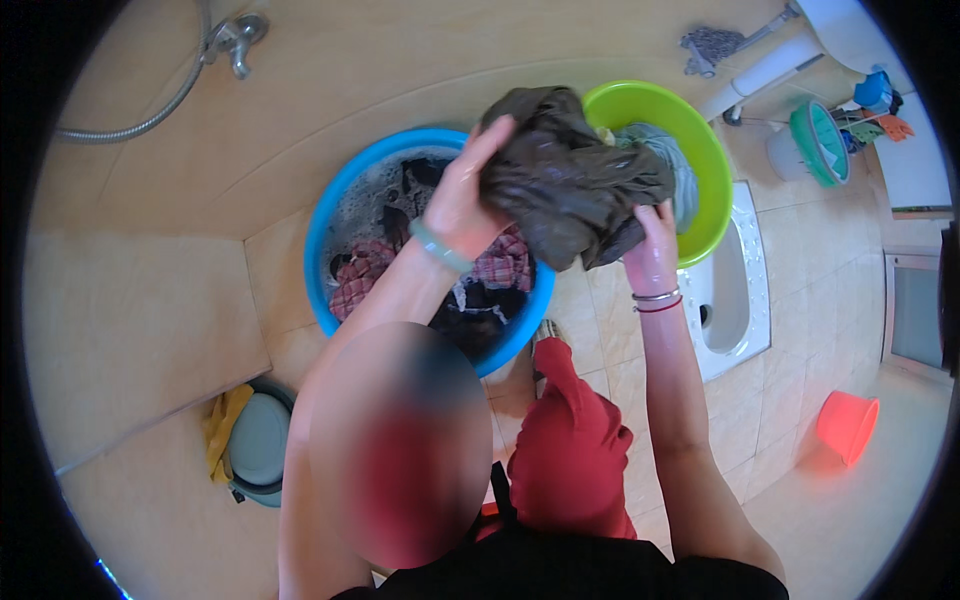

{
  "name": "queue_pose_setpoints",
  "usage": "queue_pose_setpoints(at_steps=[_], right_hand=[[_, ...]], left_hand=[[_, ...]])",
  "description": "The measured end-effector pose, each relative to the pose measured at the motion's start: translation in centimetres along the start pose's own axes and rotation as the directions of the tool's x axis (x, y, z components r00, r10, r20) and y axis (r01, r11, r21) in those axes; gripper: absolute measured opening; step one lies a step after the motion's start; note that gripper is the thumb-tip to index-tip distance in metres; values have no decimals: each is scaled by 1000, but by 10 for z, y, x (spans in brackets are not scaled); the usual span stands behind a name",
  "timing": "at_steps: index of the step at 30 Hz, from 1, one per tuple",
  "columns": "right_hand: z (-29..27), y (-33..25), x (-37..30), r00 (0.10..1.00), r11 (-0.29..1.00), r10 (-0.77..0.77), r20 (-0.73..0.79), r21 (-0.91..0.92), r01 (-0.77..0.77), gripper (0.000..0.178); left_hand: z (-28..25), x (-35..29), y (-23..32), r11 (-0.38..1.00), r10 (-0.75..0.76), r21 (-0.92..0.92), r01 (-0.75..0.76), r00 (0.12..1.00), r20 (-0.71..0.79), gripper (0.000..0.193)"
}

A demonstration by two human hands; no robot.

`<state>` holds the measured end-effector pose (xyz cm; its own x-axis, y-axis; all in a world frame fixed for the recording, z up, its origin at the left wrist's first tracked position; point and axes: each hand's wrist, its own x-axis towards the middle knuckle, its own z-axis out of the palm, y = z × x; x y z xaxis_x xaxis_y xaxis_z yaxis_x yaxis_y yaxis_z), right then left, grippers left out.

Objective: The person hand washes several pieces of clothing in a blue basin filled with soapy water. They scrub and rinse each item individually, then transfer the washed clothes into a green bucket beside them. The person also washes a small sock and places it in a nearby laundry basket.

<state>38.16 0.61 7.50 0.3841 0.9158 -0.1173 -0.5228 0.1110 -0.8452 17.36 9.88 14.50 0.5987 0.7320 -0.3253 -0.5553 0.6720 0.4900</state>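
Observation:
A wet, dark brown piece of clothing [575,180] is bunched up between my hands, raised off the floor. My left hand [472,195] grips its left side, thumb on top, above the blue tub [318,250]. On its lower right side, my right hand [652,245] is closed on the cloth, beside the lime-green basin [718,180]. Foamy water fills the blue tub, with a red plaid cloth [362,280] and dark clothes [480,315] in it. A pale blue-grey cloth [683,175] lies in the green basin, partly covered by the brown clothing.
A white squat toilet [735,320] is set in the tiled floor at right. Beyond it stand an orange-red bucket [848,428] and a pail with a green rim [820,145]. A tap [238,45] with a hose is on the far wall. Grey basins [262,440] sit at lower left.

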Motion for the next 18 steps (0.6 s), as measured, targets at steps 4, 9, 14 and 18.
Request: queue_pose_setpoints(at_steps=[4, 9, 14, 18], right_hand=[[-41, -7, 19, 988, 985, -99, -115, 131, 114, 47], [-68, -3, 30, 938, 975, -99, -331, 158, 158, 45], [-60, 23, 39, 912, 984, -178, -369, -83, 159, 58], [-77, 55, 51, 962, 411, -267, -59, -910, 59, 77]], left_hand=[[25, 77, -38, 991, 18, 133, -24, 999, 40, 46], [57, 116, -64, 901, -16, 423, 97, 982, -190, 59], [24, 143, -102, 240, 307, 971, -6, 949, -70, 67], [1, 131, -128, -35, 172, 991, -128, 976, 132, 70]])
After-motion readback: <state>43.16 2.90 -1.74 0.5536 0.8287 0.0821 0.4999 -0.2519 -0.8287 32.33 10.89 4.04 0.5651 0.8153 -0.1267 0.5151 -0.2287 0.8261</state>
